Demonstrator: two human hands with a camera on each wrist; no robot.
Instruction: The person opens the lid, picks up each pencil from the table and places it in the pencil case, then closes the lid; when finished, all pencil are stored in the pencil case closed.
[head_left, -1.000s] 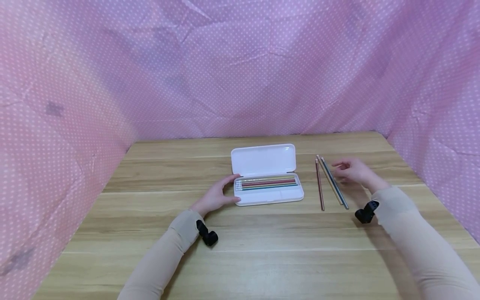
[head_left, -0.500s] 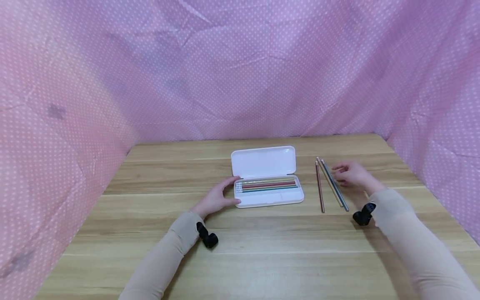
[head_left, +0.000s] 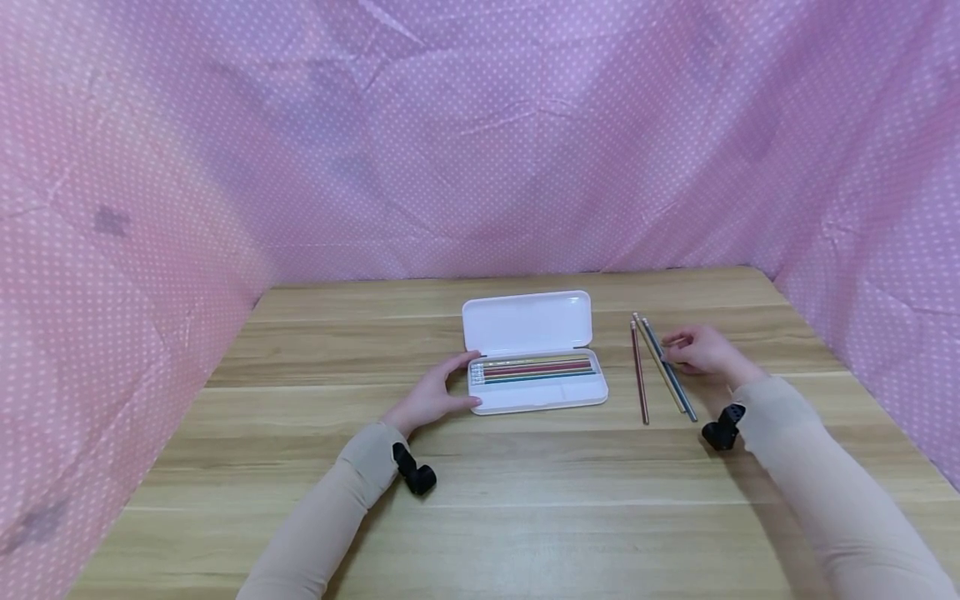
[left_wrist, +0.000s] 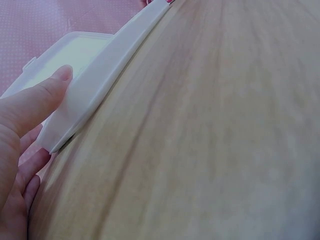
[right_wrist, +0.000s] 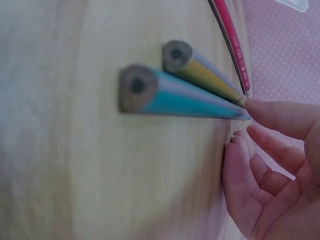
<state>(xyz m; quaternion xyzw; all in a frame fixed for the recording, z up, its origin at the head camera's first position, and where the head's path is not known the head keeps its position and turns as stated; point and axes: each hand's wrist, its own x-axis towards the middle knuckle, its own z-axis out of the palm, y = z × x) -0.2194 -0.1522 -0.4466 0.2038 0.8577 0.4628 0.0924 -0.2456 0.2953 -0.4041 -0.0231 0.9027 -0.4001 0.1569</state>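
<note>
A white pencil case (head_left: 540, 403) lies on the table with its lid (head_left: 527, 322) up. Several coloured pencils (head_left: 536, 367) lie side by side in its back part. My left hand (head_left: 429, 396) grips the case's left end, thumb at the front and fingers at the back. Right of the case, a red pencil (head_left: 640, 375), a yellow pencil (head_left: 663, 372) and a blue pencil (head_left: 681, 395) lie loose. My right hand (head_left: 703, 350) is at the blue pencil's upper part. In the right wrist view the thumb meets the pencils' far end, with the index finger slightly apart.
A wooden table (head_left: 480, 517) carries everything. Pink dotted cloth (head_left: 480, 167) hangs behind it and along both sides. Each wrist bears a small black camera, such as the one on the right (head_left: 723, 427).
My right hand has moved slightly left, bringing its thumb to the blue pencil. The left hand, case and loose pencils stay in place.
</note>
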